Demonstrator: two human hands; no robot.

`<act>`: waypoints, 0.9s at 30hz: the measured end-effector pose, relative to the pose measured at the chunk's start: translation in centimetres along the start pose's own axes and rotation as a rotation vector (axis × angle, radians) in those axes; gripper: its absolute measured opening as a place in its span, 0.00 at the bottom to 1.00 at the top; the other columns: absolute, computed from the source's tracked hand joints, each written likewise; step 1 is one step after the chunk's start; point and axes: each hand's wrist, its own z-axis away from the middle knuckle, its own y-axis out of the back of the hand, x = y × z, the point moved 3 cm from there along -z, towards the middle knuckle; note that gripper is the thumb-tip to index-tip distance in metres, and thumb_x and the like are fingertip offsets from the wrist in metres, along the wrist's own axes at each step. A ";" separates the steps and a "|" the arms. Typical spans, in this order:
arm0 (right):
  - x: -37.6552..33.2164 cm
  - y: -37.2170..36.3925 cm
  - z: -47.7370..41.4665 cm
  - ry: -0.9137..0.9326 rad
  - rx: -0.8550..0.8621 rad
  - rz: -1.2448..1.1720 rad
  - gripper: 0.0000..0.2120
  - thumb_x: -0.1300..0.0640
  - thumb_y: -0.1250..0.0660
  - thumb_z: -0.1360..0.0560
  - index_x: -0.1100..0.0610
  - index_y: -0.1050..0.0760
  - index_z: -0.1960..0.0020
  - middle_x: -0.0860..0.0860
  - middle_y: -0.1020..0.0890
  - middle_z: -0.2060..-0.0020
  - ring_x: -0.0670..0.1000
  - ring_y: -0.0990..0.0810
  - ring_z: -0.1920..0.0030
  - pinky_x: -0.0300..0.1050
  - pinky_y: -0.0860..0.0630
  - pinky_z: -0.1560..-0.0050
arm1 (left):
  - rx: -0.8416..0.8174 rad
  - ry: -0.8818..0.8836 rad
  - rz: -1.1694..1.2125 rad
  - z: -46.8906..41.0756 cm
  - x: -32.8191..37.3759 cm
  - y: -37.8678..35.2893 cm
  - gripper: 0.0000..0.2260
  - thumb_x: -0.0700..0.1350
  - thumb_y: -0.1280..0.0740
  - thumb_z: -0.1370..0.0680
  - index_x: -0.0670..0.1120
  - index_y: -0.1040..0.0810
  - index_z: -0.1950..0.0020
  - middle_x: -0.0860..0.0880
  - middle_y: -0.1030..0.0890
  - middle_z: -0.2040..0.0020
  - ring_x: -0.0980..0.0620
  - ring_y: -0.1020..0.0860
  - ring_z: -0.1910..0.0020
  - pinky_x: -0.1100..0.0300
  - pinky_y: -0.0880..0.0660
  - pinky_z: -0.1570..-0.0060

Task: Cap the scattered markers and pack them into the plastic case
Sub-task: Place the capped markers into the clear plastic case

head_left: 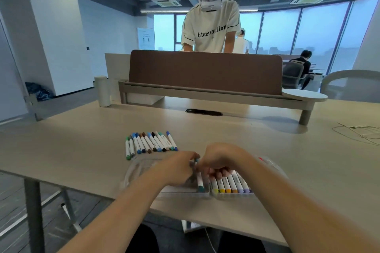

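Observation:
A clear plastic case [139, 168] lies open near the table's front edge. Its right half holds a row of packed markers [231, 186] with yellow, orange and purple ends. A teal-capped marker [199, 181] lies in the left half. My left hand [178, 168] pinches its upper part, fingers curled. My right hand [218, 162] is just to the right, fingers curled on the same marker and over the tops of the packed row. Several capped markers [151, 144] lie side by side on the table beyond the case.
A brown divider panel [205, 72] with a shelf crosses the far side of the table [82, 139], with a white cylinder [102, 91] at its left. A thin cable [362, 131] lies at the right. A person stands behind the divider.

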 end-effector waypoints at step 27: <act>0.9 0.3 -1.8 0.079 0.202 0.018 0.11 0.59 0.37 0.22 0.61 0.24 0.62 0.53 0.27 0.73 0.49 0.31 0.77 0.37 0.34 0.76 | 0.077 -0.013 0.038 0.2 -0.5 0.1 0.24 0.50 0.29 0.24 0.50 0.26 0.29 0.52 0.21 0.36 0.54 0.23 0.40 0.59 0.26 0.39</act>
